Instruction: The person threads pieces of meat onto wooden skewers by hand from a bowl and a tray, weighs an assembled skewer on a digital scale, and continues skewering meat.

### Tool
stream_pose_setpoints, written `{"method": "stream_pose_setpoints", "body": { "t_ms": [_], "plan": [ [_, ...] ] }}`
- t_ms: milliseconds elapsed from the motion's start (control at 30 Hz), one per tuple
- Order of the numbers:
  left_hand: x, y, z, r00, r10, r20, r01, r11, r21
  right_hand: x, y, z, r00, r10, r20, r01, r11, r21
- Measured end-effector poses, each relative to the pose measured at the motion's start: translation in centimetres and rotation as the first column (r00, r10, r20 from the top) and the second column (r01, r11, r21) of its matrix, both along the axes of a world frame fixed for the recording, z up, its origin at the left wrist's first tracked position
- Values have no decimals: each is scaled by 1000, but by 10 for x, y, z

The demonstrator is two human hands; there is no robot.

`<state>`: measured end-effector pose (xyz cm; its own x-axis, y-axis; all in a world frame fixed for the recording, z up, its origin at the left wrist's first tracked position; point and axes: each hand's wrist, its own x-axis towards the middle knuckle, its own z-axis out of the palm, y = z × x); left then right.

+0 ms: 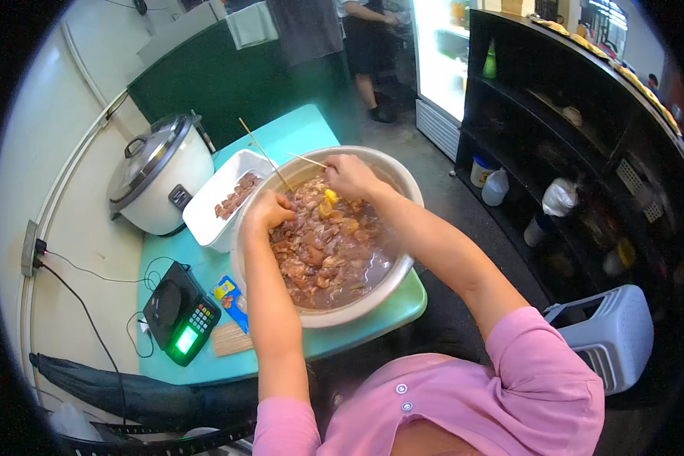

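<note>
A large round basin [414,194] full of cut raw meat [319,247] in cloudy liquid stands before me. My right hand [349,176] is closed at its far side, with a thin wooden skewer [305,159] sticking out to the left. My left hand [270,211] is at the left inside the basin, fingers curled at the meat; what they pinch is hidden. Just beyond it, another skewer [262,150] slants up and away, its lower end close to the meat. Something yellow [327,204] lies on the meat between my hands. Left of the basin, a white tub [204,207] contains meat pieces.
On the turquoise table [300,125] are a rice cooker [159,182], a digital scale [181,315], a blue packet [232,295] and a bundle of skewers [230,340]. A plastic stool [623,334] and dark shelves [532,140] stand right. Another person [365,45] is by the lit fridge [439,68].
</note>
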<state>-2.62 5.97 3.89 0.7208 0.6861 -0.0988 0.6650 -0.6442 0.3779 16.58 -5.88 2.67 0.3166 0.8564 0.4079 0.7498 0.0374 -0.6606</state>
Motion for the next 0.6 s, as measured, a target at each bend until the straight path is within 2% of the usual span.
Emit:
{"method": "stream_pose_setpoints", "body": {
  "t_ms": [67,133,200,267,300,400,500,600],
  "plan": [
    [1,4,-5,1000,2,18,-1,1000,-30,5,5,-1,1000,20,-4,-19,997,68],
    [6,-8,4,997,-75,31,75,997,-18,5,2,2,998,15,-67,-7,994,113],
    [11,-17,10,996,-73,51,74,997,-31,7,2,7,995,-80,-53,87,984,157],
    [18,-15,0,995,-73,69,76,996,-41,5,-2,9,991,-96,-91,110,980,164],
    [27,-2,-20,988,-70,139,78,995,-56,4,-2,12,985,-117,-125,138,975,174],
    [44,-40,-2,966,-49,256,61,997,-42,4,-3,12,983,-89,-157,129,956,265],
    [60,-60,-4,940,-117,319,106,993,53,3,-4,14,981,-84,-176,133,947,293],
    [74,-83,-6,942,-223,253,129,932,340,1,-7,19,970,-87,-227,146,955,258]
  ]
}}
